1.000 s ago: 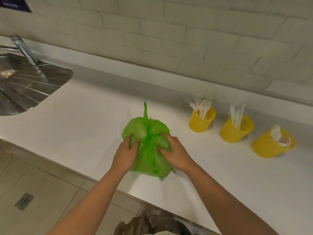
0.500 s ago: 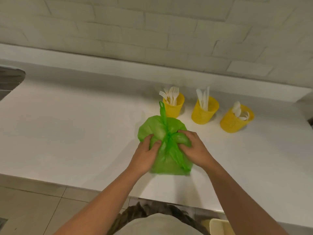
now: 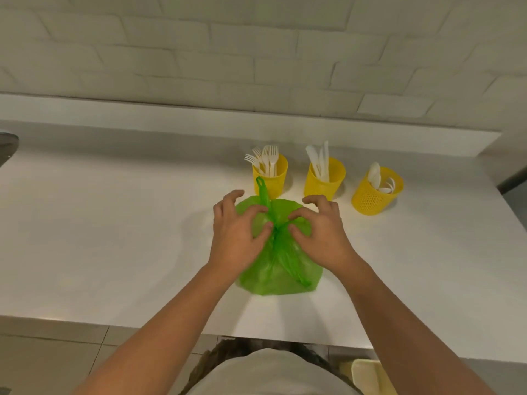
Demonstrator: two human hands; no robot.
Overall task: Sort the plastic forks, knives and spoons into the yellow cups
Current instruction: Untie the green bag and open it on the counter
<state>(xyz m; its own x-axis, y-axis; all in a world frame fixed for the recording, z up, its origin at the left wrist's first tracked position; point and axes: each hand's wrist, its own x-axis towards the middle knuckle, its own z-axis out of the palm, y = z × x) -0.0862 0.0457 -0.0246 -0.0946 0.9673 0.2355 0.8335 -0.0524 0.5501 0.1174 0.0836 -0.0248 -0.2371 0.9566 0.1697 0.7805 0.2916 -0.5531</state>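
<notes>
Thumb and forefinger of left hand (image 3: pixel 233 235) and right hand (image 3: pixel 322 232) pinch the tied neck of green bag (image 3: pixel 281 269) from opposite sides; remaining fingers are curled and raised off the plastic. Bag rests on white counter (image 3: pixel 114 223) beneath both palms. Beyond the fingertips stand three yellow cups holding sorted cutlery: fork cup (image 3: pixel 272 182) just past the left fingers, knife cup (image 3: pixel 323 182) just past the right fingers, spoon cup (image 3: pixel 373 196) farther right.

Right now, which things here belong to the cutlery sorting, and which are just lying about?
In the job:
green bag, contents hidden, its knot pinched by left hand and right hand
fork cup
knife cup
spoon cup

Lying about:
sink edge, far left
pale yellow thing below the counter
</notes>
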